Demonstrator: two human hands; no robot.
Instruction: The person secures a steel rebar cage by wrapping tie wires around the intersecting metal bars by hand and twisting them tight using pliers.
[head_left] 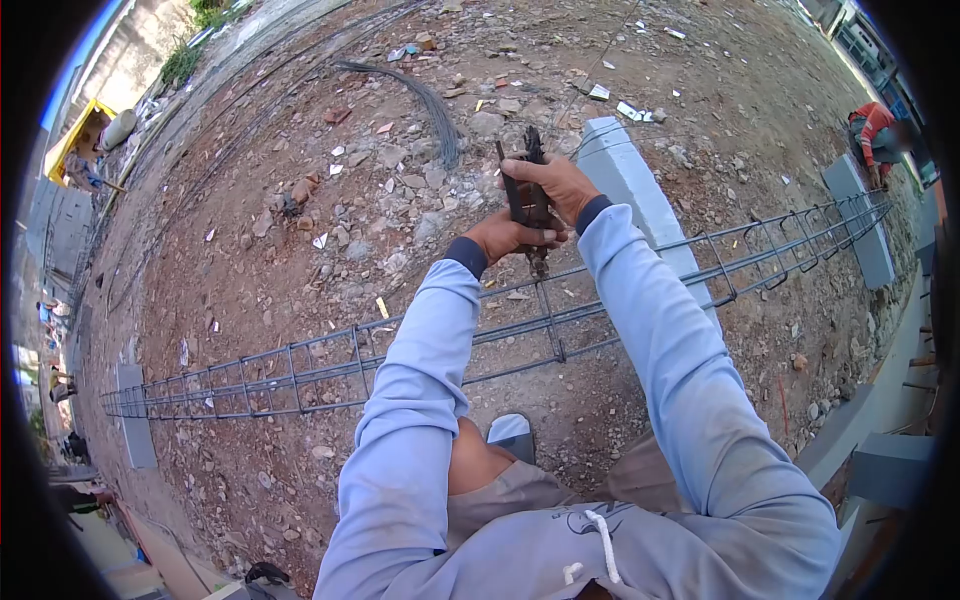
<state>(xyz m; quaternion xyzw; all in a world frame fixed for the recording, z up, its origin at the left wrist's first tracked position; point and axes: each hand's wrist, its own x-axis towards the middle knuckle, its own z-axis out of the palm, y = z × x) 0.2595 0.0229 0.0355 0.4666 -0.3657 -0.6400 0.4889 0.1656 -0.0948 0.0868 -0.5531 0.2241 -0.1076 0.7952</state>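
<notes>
Both my hands are raised in front of me above a long rebar cage. My left hand has its fingers wrapped round the lower part of a dark, narrow metal tool. Just above it, my right hand grips the same tool higher up, and a thin dark rod stands beside the thumb. The tool's exact shape is partly hidden by my fingers. Below my hands, its lower end is near a crosswise tie of the cage. The cage lies across grey blocks.
A long grey block lies beneath the cage at the right. Another block supports the left end. A person in red crouches at the far right block. Bundled wires lie on rubble-strewn ground.
</notes>
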